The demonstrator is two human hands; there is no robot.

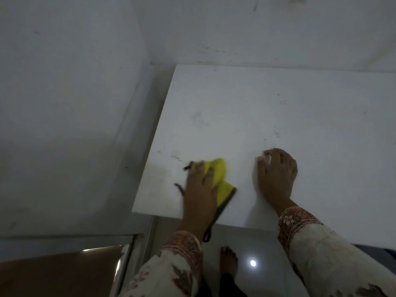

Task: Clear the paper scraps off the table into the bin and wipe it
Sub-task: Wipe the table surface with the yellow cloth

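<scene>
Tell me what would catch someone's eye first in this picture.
The bright yellow cloth stands out most, pressed under the left hand near the front-left corner of the white table. The right hand rests flat on the tabletop beside it, fingers curled. Faint dark smudges mark the surface beyond the cloth, and no paper scraps are visible.

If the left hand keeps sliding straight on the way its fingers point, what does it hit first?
Probably nothing on the table: the left hand, pressing the yellow cloth, points up-left over bare top with faint dark marks. It would likely reach the table's left edge first.
</scene>
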